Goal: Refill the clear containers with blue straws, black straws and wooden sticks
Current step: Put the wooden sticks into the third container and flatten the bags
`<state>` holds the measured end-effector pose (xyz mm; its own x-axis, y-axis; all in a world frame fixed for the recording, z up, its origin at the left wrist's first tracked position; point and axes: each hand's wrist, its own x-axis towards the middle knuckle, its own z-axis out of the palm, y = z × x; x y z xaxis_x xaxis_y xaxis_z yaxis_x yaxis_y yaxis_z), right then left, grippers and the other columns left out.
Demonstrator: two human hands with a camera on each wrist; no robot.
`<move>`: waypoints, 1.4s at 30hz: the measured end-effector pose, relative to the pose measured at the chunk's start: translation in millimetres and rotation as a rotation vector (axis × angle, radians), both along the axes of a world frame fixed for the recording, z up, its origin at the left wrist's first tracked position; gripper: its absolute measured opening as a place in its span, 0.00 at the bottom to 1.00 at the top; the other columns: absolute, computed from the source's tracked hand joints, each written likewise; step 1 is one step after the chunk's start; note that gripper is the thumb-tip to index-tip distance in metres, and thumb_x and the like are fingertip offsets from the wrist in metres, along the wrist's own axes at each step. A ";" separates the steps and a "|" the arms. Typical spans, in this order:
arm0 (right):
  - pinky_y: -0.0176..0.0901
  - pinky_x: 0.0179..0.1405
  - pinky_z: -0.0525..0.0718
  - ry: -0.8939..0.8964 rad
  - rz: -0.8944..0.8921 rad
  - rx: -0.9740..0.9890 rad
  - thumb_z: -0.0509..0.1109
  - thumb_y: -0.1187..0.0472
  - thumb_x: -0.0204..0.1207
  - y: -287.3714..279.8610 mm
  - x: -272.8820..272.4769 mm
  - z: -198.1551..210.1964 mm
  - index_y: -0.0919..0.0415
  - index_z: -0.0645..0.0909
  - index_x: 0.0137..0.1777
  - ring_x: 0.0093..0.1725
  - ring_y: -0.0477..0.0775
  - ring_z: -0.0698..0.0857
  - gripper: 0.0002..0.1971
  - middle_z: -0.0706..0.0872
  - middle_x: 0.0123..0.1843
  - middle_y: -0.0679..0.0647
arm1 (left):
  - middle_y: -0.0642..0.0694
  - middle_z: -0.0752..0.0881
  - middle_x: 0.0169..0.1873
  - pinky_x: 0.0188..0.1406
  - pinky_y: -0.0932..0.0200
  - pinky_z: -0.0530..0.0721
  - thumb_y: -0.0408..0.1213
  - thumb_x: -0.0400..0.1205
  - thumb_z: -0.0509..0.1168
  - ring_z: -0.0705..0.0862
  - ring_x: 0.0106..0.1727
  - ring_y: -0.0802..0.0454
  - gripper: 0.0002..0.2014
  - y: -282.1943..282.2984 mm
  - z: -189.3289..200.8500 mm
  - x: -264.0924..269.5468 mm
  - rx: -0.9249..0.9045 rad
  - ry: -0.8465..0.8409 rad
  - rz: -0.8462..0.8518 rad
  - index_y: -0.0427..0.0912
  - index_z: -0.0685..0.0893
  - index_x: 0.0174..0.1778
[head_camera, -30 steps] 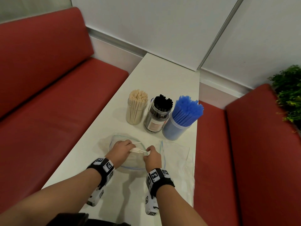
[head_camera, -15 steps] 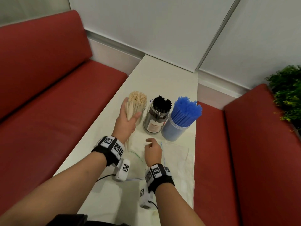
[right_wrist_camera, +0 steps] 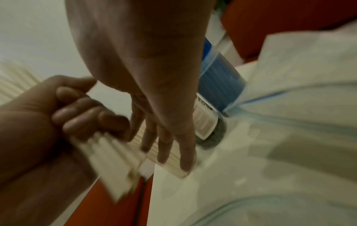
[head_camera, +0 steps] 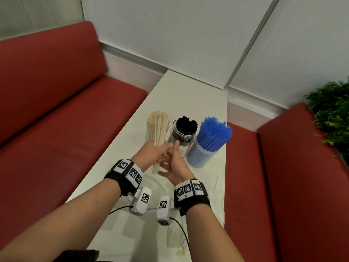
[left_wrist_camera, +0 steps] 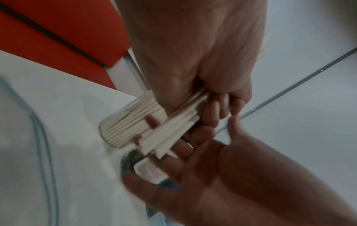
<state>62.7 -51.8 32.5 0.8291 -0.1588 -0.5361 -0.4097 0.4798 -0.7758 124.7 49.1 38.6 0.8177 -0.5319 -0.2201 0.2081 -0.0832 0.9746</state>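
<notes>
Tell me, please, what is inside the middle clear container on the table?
The middle container holds black straws, upright, tips above the rim. A label and the right hand cover its lower part, so the bottom cannot be seen.

Pale tan wooden sticks, black straws and bright blue straws on a white table; red benches; black-and-white checkered wristbands; green plant.

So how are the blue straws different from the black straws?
The blue straws are bright blue and fan out wide above their container; the black straws are dark and packed in a tight bunch. The blue ones stand in a wider tub, the black ones in a narrower jar with a label. Both stand upright, side by side on the table.
</notes>
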 end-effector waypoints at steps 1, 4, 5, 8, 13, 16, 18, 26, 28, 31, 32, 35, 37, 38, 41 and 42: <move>0.62 0.66 0.80 -0.046 0.067 -0.080 0.51 0.24 0.76 -5.0 -2.3 1.5 0.59 0.85 0.66 0.48 0.56 0.85 0.42 0.88 0.44 0.54 | 0.45 0.72 0.16 0.26 0.57 0.76 0.45 0.75 0.72 0.70 0.18 0.49 0.15 2.9 -2.4 -1.2 -0.007 0.062 -0.062 0.40 0.77 0.31; 0.56 0.69 0.84 -0.254 0.243 -0.147 0.63 0.37 0.83 -11.0 -4.0 18.0 0.65 0.82 0.70 0.62 0.59 0.87 0.32 0.91 0.60 0.57 | 0.46 0.67 0.16 0.21 0.62 0.67 0.33 0.72 0.67 0.63 0.15 0.53 0.12 9.4 -8.4 -7.4 0.004 0.220 -0.323 0.41 0.71 0.28; 0.52 0.68 0.86 -0.286 0.297 -0.199 0.70 0.44 0.83 -11.0 -2.9 25.1 0.67 0.85 0.63 0.63 0.58 0.88 0.24 0.91 0.59 0.58 | 0.47 0.67 0.16 0.21 0.62 0.66 0.32 0.71 0.68 0.62 0.16 0.53 0.13 10.5 -10.2 -9.9 0.035 0.236 -0.408 0.42 0.69 0.25; 0.55 0.59 0.90 -0.306 0.280 -0.314 0.76 0.58 0.80 -7.1 2.6 41.7 0.65 0.83 0.40 0.51 0.63 0.92 0.12 0.90 0.36 0.59 | 0.45 0.64 0.17 0.26 0.59 0.73 0.34 0.72 0.72 0.63 0.18 0.52 0.21 11.9 -14.6 -12.3 0.060 0.263 -0.632 0.44 0.67 0.20; 0.47 0.36 0.86 -0.440 0.052 -0.136 0.70 0.57 0.86 -3.0 10.5 58.3 0.58 0.71 0.30 0.20 0.49 0.72 0.22 0.68 0.21 0.50 | 0.48 0.69 0.26 0.31 0.59 0.75 0.64 0.72 0.72 0.68 0.24 0.54 0.24 27.7 -35.5 -12.0 -0.121 0.490 -0.690 0.44 0.78 0.33; 0.45 0.33 0.84 -0.491 -0.032 -0.176 0.72 0.60 0.85 -4.8 16.0 64.0 0.56 0.71 0.32 0.19 0.48 0.70 0.20 0.69 0.23 0.50 | 0.46 0.76 0.31 0.22 0.62 0.75 0.77 0.70 0.57 0.71 0.23 0.54 0.39 35.8 -52.4 -9.7 -0.205 0.729 -0.449 0.40 0.85 0.47; 0.45 0.33 0.83 -0.502 -0.028 -0.221 0.74 0.60 0.83 0.8 17.0 59.3 0.56 0.72 0.30 0.21 0.50 0.71 0.21 0.70 0.24 0.52 | 0.42 0.83 0.36 0.22 0.61 0.84 0.72 0.74 0.63 0.80 0.26 0.52 0.37 34.7 -56.2 -4.7 -0.269 0.819 -0.265 0.35 0.89 0.49; 0.47 0.37 0.86 -0.399 0.020 -0.300 0.74 0.61 0.83 23.4 15.3 34.8 0.55 0.71 0.29 0.21 0.51 0.70 0.21 0.69 0.23 0.52 | 0.47 0.76 0.25 0.06 0.71 0.60 0.42 0.76 0.67 0.67 0.15 0.58 0.11 32.8 -61.1 -6.4 -0.201 0.974 -0.229 0.39 0.80 0.32; 0.51 0.41 0.86 -0.343 0.091 -0.313 0.74 0.61 0.82 21.6 10.3 31.9 0.56 0.72 0.30 0.23 0.54 0.74 0.20 0.70 0.23 0.53 | 0.49 0.71 0.20 0.08 0.71 0.57 0.43 0.76 0.66 0.63 0.16 0.58 0.13 34.4 -62.8 -8.4 -0.142 0.928 -0.303 0.42 0.80 0.28; 0.57 0.45 0.84 -0.256 0.294 -0.478 0.78 0.60 0.79 4.3 6.8 38.2 0.65 0.81 0.37 0.36 0.57 0.85 0.13 0.82 0.31 0.59 | 0.50 0.66 0.18 0.10 0.70 0.54 0.43 0.81 0.64 0.59 0.16 0.58 0.12 37.3 -64.5 -4.9 -0.038 0.868 -0.259 0.44 0.81 0.32; 0.55 0.46 0.85 -0.210 0.395 -0.567 0.79 0.59 0.78 -3.9 7.8 42.8 0.68 0.84 0.41 0.40 0.55 0.86 0.12 0.85 0.35 0.60 | 0.50 0.66 0.18 0.11 0.70 0.53 0.43 0.83 0.63 0.59 0.17 0.58 0.12 40.0 -64.8 -3.0 -0.011 0.853 -0.238 0.44 0.81 0.36; 0.43 0.47 0.91 -0.087 0.652 -0.607 0.80 0.64 0.76 -22.6 13.7 56.8 0.69 0.91 0.49 0.41 0.54 0.90 0.07 0.93 0.43 0.63 | 0.50 0.67 0.20 0.11 0.68 0.53 0.44 0.81 0.66 0.59 0.17 0.59 0.12 48.9 -63.7 1.1 0.040 0.816 -0.253 0.44 0.83 0.33; 0.47 0.51 0.93 -0.070 0.671 -0.563 0.79 0.69 0.74 -26.3 19.9 63.2 0.71 0.91 0.49 0.44 0.62 0.94 0.06 0.93 0.45 0.67 | 0.50 0.69 0.20 0.11 0.69 0.54 0.45 0.79 0.67 0.60 0.17 0.59 0.14 47.6 -64.3 3.1 0.040 0.795 -0.246 0.44 0.82 0.30; 0.50 0.53 0.93 -0.069 0.651 -0.574 0.79 0.71 0.73 -27.4 24.5 65.3 0.74 0.90 0.50 0.46 0.65 0.94 0.07 0.93 0.45 0.68 | 0.49 0.71 0.22 0.11 0.68 0.56 0.45 0.83 0.64 0.62 0.17 0.59 0.15 44.6 -64.9 3.8 0.047 0.776 -0.214 0.42 0.82 0.32; 0.53 0.54 0.93 -0.037 0.618 -0.662 0.80 0.69 0.74 -32.6 42.9 72.7 0.75 0.88 0.55 0.46 0.65 0.94 0.12 0.94 0.47 0.65 | 0.40 0.83 0.28 0.16 0.65 0.69 0.43 0.88 0.53 0.70 0.20 0.53 0.19 35.8 -67.3 4.9 0.217 0.646 -0.136 0.33 0.82 0.44; 0.52 0.54 0.93 -0.031 0.611 -0.705 0.81 0.68 0.74 -36.0 49.1 77.2 0.74 0.88 0.55 0.45 0.63 0.95 0.12 0.94 0.46 0.63 | 0.37 0.85 0.31 0.21 0.62 0.75 0.42 0.89 0.50 0.74 0.22 0.49 0.21 34.4 -67.7 5.6 0.290 0.599 -0.139 0.31 0.82 0.45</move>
<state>111.7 -87.8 109.7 0.8883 0.0299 -0.4582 -0.4100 -0.3980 -0.8207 130.3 83.5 -29.1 0.4380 -0.4744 -0.7636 0.6737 -0.3893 0.6282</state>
